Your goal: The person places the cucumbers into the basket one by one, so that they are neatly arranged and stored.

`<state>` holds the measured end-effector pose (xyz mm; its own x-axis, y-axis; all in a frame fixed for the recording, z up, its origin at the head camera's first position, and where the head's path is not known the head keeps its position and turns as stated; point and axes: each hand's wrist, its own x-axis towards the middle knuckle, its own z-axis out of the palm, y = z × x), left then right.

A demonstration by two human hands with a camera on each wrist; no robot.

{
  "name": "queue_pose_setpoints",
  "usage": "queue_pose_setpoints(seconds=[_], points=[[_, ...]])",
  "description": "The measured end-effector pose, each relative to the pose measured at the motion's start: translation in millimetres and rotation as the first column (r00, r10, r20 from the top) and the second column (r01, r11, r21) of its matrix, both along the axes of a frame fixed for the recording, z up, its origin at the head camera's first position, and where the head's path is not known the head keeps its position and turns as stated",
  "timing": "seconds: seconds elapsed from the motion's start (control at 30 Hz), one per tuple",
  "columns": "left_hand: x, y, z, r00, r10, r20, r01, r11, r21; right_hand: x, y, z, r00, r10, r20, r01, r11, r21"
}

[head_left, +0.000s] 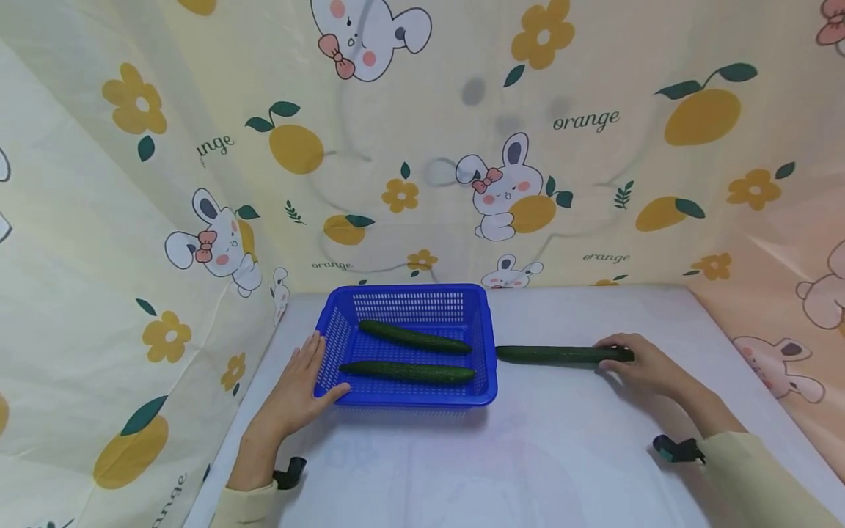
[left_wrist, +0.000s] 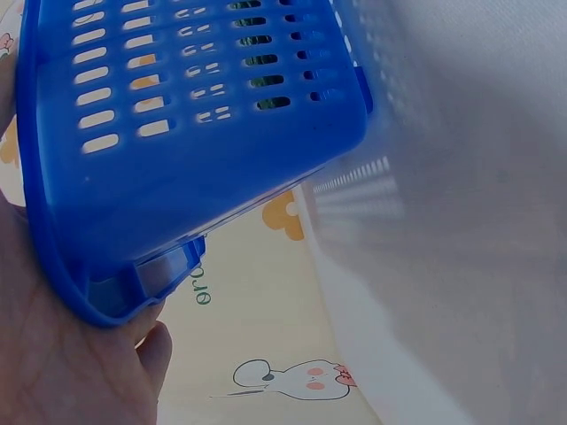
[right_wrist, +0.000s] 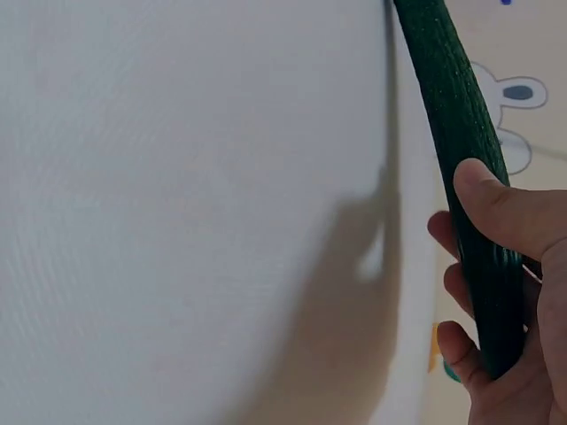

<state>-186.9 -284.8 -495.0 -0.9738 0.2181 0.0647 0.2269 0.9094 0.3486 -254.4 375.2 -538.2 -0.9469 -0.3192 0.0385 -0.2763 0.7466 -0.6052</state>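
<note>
My right hand [head_left: 637, 363] grips a dark green cucumber [head_left: 551, 355] by its right end, to the right of a blue plastic basket [head_left: 409, 400]. In the right wrist view, the thumb lies across the cucumber [right_wrist: 456, 97] with several fingers curled behind it. The cucumber's left tip comes up to the basket's right side. Two more cucumbers lie inside the basket, a rear one [head_left: 416, 338] and a front one [head_left: 409, 372]. Resting on the basket's front left corner, my left hand [head_left: 297, 389] has its fingers extended along the left rim and its thumb over the front rim.
The basket stands on a white-covered table [head_left: 528, 462]. Behind it hangs a patterned cloth [head_left: 409, 242] with rabbits and oranges, and similar cloth walls close off both sides. A small black device is strapped at each wrist.
</note>
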Motion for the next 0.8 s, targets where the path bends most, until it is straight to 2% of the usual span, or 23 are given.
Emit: queue_pose_setpoints(seconds=[0.2, 0.47, 0.57, 0.8], points=[[-0.1, 0.6, 0.8, 1.0, -0.003, -0.006, 0.003, 1.0, 0.002, 11.5, 3.3, 11.8, 0.997, -0.037, -0.071, 0.036, 0.999, -0.006], [0.6, 0.5, 0.9, 1.0, -0.002, -0.017, 0.002, 1.0, -0.001, 21.9, 9.0, 35.0, 0.972, -0.097, -0.214, 0.096, 0.995, -0.016], [0.0, -0.1, 0.2, 1.0, -0.004, -0.02, 0.004, 1.0, -0.006, 25.3, 8.1, 46.2, 0.965, -0.119, -0.235, 0.115, 0.993, -0.028], [-0.4, -0.6, -1.3, 1.0, -0.007, -0.013, 0.007, 1.0, -0.008, 31.1, -11.9, 71.3, 0.966, -0.156, -0.206, 0.144, 0.987, -0.075]])
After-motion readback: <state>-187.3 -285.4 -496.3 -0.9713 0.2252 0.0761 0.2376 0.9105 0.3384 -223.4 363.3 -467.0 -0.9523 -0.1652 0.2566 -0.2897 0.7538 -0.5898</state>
